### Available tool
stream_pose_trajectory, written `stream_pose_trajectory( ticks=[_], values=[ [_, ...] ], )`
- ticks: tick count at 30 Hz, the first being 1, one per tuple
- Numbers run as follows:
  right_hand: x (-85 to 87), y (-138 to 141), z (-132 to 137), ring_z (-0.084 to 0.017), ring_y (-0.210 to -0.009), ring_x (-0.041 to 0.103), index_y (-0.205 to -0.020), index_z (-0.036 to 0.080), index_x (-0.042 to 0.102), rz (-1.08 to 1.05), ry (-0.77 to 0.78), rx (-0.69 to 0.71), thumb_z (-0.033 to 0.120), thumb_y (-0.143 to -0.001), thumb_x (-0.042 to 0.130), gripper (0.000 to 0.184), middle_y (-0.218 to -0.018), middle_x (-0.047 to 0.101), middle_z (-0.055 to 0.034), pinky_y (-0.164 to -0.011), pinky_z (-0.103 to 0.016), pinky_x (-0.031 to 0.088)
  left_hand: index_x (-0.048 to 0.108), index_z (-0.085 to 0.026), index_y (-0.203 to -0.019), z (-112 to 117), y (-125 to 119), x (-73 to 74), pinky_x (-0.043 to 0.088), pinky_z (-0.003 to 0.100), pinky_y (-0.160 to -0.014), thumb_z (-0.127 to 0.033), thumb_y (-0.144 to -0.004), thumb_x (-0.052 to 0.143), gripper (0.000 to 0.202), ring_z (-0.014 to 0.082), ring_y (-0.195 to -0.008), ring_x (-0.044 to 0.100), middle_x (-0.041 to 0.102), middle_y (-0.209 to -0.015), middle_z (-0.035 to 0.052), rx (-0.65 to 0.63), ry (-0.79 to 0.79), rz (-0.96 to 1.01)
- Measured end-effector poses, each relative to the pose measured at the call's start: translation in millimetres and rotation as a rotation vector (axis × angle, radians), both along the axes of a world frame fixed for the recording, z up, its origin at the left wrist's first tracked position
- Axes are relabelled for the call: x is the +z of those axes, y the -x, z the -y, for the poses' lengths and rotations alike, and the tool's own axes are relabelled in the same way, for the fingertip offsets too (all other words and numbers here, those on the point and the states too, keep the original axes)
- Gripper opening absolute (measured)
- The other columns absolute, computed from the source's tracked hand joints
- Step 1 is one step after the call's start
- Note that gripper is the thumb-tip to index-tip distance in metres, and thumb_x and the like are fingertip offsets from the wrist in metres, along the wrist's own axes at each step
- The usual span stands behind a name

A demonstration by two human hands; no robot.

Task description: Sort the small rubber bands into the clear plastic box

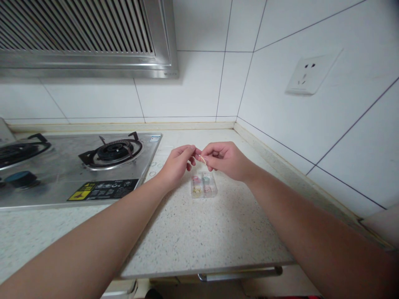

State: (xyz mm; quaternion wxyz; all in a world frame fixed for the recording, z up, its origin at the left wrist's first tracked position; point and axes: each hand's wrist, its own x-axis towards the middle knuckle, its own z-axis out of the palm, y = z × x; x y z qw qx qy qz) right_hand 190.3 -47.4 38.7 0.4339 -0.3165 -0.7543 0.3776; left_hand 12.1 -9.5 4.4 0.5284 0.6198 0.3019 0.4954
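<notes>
Above a speckled countertop (202, 232), my left hand (177, 164) and my right hand (222, 158) meet fingertip to fingertip. Together they pinch a small pale, thin item (202, 159), too small to name. Directly under the hands lies a small clear plastic box (204, 185) with compartments holding little coloured rolls in red, green and yellow. Neither hand touches the box.
A steel gas hob (77, 166) with two burners and a blue knob lies to the left. A range hood (84, 37) hangs above it. White tiled walls meet in the corner, with a wall socket (307, 74) on the right. A drawer handle (240, 274) shows below the counter edge.
</notes>
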Motion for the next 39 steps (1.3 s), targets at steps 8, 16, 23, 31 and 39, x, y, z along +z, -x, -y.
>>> stream_pose_trajectory(
  ticks=[8, 16, 23, 31, 39],
  values=[
    [2.1, -1, 0, -0.008, -0.054, 0.049, -0.082, 0.017, 0.069, -0.067, 0.124, 0.09, 0.029, -0.086, 0.069, 0.013, -0.059, 0.057, 0.0038, -0.051, -0.023, 0.036, 0.06, -0.017, -0.068, -1, 1, 0.4, 0.036, 0.023, -0.05, -0.044, -0.09, 0.058, 0.034, 0.0116, -0.063, 0.051, 0.062, -0.075, 0.003, -0.006, -0.003, -0.013],
    [-5.4, 2, 3, -0.009, -0.056, 0.05, -0.083, 0.016, 0.072, 0.458, -0.047, 0.057, 0.03, -0.082, 0.07, 0.014, -0.064, 0.061, 0.0015, -0.055, -0.024, 0.036, 0.071, -0.016, -0.083, 1, 0, 1.9, 0.036, 0.023, -0.051, -0.043, -0.087, 0.06, 0.029, 0.0119, -0.062, 0.053, 0.063, -0.075, 0.0037, 0.041, 0.043, -0.007],
    [-4.6, 4, 6, -0.007, -0.05, 0.045, -0.082, 0.018, 0.075, 0.673, -0.173, 0.046, 0.025, -0.083, 0.067, 0.011, -0.057, 0.055, 0.0044, -0.056, -0.024, 0.034, 0.073, -0.017, -0.082, 2, 0, 1.6, 0.035, 0.022, -0.051, -0.041, -0.087, 0.06, 0.028, 0.0113, -0.063, 0.052, 0.063, -0.077, 0.004, 0.036, 0.041, -0.006],
    [-3.3, 8, 9, -0.008, -0.05, 0.043, -0.081, 0.02, 0.078, 0.745, -0.263, 0.058, 0.025, -0.083, 0.067, 0.012, -0.056, 0.055, 0.0042, -0.056, -0.025, 0.031, 0.072, -0.016, -0.083, 1, 1, 1.1, 0.036, 0.023, -0.051, -0.042, -0.087, 0.06, 0.029, 0.0112, -0.063, 0.052, 0.063, -0.078, 0.0037, 0.03, 0.033, -0.028],
    [-8.9, -15, -11, -0.009, -0.054, 0.043, -0.087, 0.018, 0.07, 0.547, -0.29, -0.147, 0.032, -0.092, 0.056, 0.019, -0.06, 0.053, 0.0045, -0.056, -0.025, 0.031, 0.072, -0.016, -0.082, 0, 1, -0.7, 0.036, 0.023, -0.051, -0.043, -0.089, 0.057, 0.031, 0.0113, -0.061, 0.05, 0.061, -0.072, 0.0018, 0.019, -0.059, -0.126]
  ],
)
